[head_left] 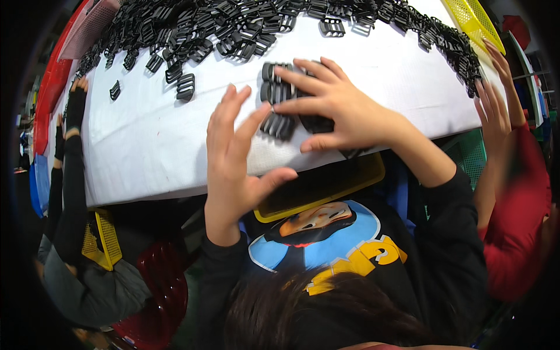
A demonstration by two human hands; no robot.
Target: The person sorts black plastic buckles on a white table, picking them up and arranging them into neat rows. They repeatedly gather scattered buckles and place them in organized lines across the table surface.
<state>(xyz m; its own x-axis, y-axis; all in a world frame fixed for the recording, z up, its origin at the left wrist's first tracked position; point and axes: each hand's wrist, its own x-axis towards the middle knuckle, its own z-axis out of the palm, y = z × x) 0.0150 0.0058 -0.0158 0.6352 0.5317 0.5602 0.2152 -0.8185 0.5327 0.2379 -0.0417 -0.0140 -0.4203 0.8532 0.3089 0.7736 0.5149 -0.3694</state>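
On my feed, the small cluster of black slotted clips (pixel 275 92) sits on the near side of the heap of black clips (pixel 201 23), well apart from it, so I judge only this handful is set out for handling while nearly all the rest lies loose and unsorted. I make the work to be at an early point, though I can't tell how many pieces are finished. The right hand (pixel 338 108), nearer me than the heap, is spread flat over the cluster with its fingers fanned; part of the cluster is hidden beneath, and I can't tell whether it presses on any clip. The left hand (pixel 230 146), also on the heap's near side, has fingers apart and thumb out, holding nothing, its index fingertip just beside the cluster. A stray clip (pixel 185 87) lies just short of the heap. Nearer me than the heap, below the table edge, I see a yellow bin (pixel 377 166). Left of the heap stands a pink basket (pixel 87 32); past its right end, a yellow basket (pixel 475 23). A co-worker's hand (pixel 494 114) beside that end could crowd a reach there; otherwise I see nothing blocking the cluster.
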